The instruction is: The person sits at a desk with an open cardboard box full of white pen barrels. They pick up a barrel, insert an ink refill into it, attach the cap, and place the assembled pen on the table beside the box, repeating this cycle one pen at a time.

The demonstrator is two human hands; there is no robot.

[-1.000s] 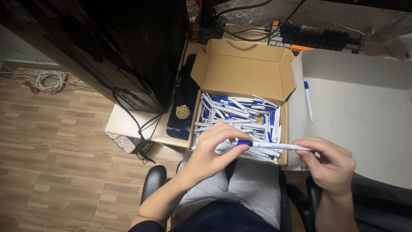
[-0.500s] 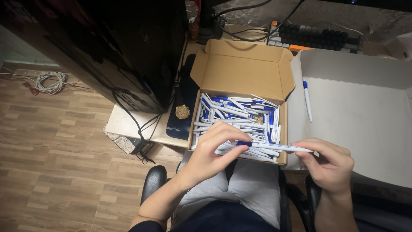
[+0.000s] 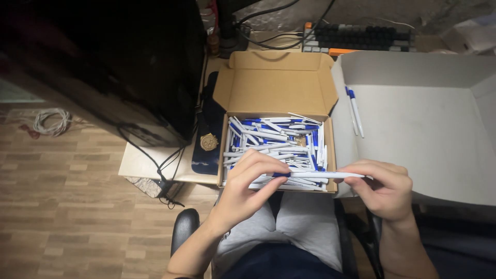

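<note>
Over cardboard box (image 3: 275,82): L hand (image 3: 247,187) & R hand (image 3: 383,187), grips closed on one pen (image 3: 320,175).

A cardboard box (image 3: 276,85) stands at the middle with its lid flap folded back to the far side, and a heap of pens (image 3: 276,147) lies in it; just at its near edge the left hand (image 3: 248,188) and the right hand (image 3: 385,188) hold one pen (image 3: 320,175) crosswise between them, above the lap. Right of the box lies a large open tray (image 3: 429,129) with two pens (image 3: 354,111) in its far left part, a keyboard (image 3: 361,37) lies beyond both, and left of the box sit a dark pouch (image 3: 209,142) and then a computer case (image 3: 119,62)
</note>
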